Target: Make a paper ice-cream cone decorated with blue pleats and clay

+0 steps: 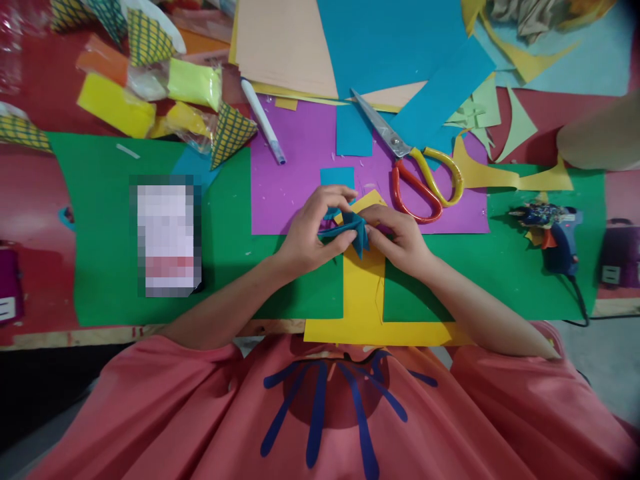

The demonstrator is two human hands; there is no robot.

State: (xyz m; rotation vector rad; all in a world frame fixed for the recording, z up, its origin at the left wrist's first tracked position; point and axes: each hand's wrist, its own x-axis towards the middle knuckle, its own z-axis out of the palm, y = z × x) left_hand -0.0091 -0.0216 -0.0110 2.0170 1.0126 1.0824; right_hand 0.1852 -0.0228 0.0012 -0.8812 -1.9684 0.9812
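Note:
A small folded blue paper piece [359, 233] with pointed tips is held between my two hands, above a yellow paper strip [364, 287]. My left hand [313, 230] pinches its left side between thumb and fingers. On the other side, my right hand [400, 240] has thumb and index finger closed on the paper's right edge. Beneath and behind the hands lie a purple sheet [295, 193] and a wide green sheet [280, 293]. Scissors [400, 148] with one red and one yellow handle loop lie just beyond my right hand, blades spread slightly.
A white pen [264, 122] lies at the back. Blurred-out phone-like object [166, 237] is on the left; a glue gun [563, 240] with a cord is on the right. Stacked paper [285, 47], yellow packets [117, 107] and paper scraps [517, 127] line the far side.

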